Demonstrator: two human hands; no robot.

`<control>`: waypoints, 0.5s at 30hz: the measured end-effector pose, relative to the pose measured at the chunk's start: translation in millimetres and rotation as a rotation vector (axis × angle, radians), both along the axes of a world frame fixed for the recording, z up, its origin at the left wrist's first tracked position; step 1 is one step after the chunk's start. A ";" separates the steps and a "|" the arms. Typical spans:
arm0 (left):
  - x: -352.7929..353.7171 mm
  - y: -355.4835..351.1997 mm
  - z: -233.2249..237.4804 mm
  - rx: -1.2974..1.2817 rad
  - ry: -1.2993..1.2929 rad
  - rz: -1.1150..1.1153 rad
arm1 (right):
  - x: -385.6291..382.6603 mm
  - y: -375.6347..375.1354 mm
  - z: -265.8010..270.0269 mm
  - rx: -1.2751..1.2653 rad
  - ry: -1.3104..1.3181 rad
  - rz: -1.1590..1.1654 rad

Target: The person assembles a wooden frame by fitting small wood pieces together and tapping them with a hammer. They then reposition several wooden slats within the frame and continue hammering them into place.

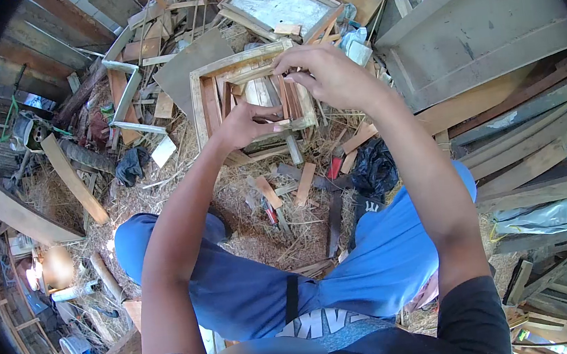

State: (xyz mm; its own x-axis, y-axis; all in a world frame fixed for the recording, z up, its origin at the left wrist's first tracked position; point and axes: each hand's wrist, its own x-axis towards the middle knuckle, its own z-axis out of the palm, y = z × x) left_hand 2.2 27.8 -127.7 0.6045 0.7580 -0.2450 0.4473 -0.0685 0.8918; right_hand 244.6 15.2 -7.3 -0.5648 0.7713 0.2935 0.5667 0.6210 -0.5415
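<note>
A pale square wooden box frame [237, 61] lies on the straw-strewn floor [246, 212]. In it sits a bundle of brown wooden slats [291, 100] (left hand [243, 126] at its near end, right hand [328, 75] at its far end). Behind the box frame lies a glazed wooden window frame [277, 5], to its right a large grey wooden panel [482, 25], and to its left a dark crumpled cloth [131, 165].

One left hand [244, 127], one right hand [329, 75], two wooden frames [237, 60] [277, 3], one black bag [374, 167].

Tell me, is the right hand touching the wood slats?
Touching. The head view shows the right hand with its fingers curled over the top ends of the slats that stand in the frame, with no gap.
</note>
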 end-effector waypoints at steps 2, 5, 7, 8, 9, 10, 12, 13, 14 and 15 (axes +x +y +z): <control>0.5 -1.9 8.5 0.073 0.112 -0.036 | -2.0 -1.1 -1.4 0.003 0.008 -0.019; -0.7 -1.9 7.6 0.025 0.086 -0.037 | -3.2 -0.4 -2.9 0.003 0.020 -0.023; -1.1 -2.4 6.4 0.052 0.064 -0.036 | -3.8 -0.4 -2.2 0.011 0.020 -0.017; -0.9 -2.4 5.8 0.080 0.041 -0.036 | -3.7 -0.4 -1.9 0.019 0.020 -0.010; -1.1 -1.6 3.6 0.079 0.041 -0.038 | -3.4 -0.3 -2.1 0.019 0.020 -0.013; -1.4 -0.9 1.4 0.088 0.037 -0.037 | -3.3 -0.2 -2.5 0.012 0.017 -0.009; -1.8 -0.1 -1.2 0.095 0.033 -0.036 | -3.9 -0.3 -2.3 0.004 0.015 -0.005; -1.8 -0.1 -1.5 0.085 0.036 -0.033 | -4.2 -0.3 -1.5 -0.015 0.018 -0.010; -1.7 -0.1 -1.9 0.075 0.039 -0.031 | -4.6 -0.5 -0.8 -0.035 0.022 -0.015; -0.5 -0.9 1.7 0.074 0.040 -0.032 | -4.8 -0.2 -1.3 -0.035 0.022 -0.015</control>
State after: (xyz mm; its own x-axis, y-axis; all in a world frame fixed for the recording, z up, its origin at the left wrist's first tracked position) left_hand 1.6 26.9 -126.0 0.6195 0.7556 -0.2128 0.4786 -0.1486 0.8654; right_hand 239.9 15.0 -8.6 -0.5465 0.7900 0.2780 0.5639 0.5926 -0.5752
